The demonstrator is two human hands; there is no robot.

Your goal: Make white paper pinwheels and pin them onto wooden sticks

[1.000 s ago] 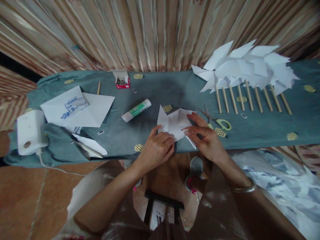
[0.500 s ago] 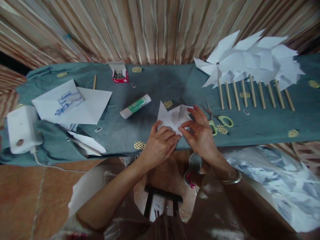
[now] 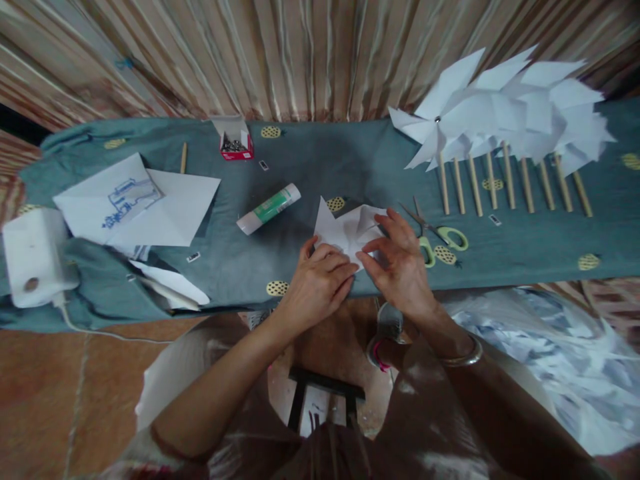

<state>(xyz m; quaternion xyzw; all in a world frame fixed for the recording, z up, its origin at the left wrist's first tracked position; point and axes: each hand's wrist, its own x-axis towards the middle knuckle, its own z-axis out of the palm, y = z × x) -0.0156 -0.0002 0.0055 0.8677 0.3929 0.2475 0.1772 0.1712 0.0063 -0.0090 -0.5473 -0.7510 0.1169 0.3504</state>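
A white paper pinwheel head, with pointed and curled blades, lies at the front edge of the cloth-covered table. My left hand presses over its near left part, fingers closed on the paper. From the right, my right hand grips a curled blade between thumb and fingers. Both hands hide the paper's near side. Just right of my right hand lie scissors with green handles, blades apart. A glue stick with a green label rests on its side to the left.
Finished paper pinwheels on wooden sticks overlap at the back right. A red box of metal pins stands open at the back. Paper sheets, a stick and a white corded device are at left. A bag of paper pieces sits below right.
The view has shifted slightly. Both hands stay on the paper pinwheel head in nearly the same pose, and nothing on the table has visibly moved.
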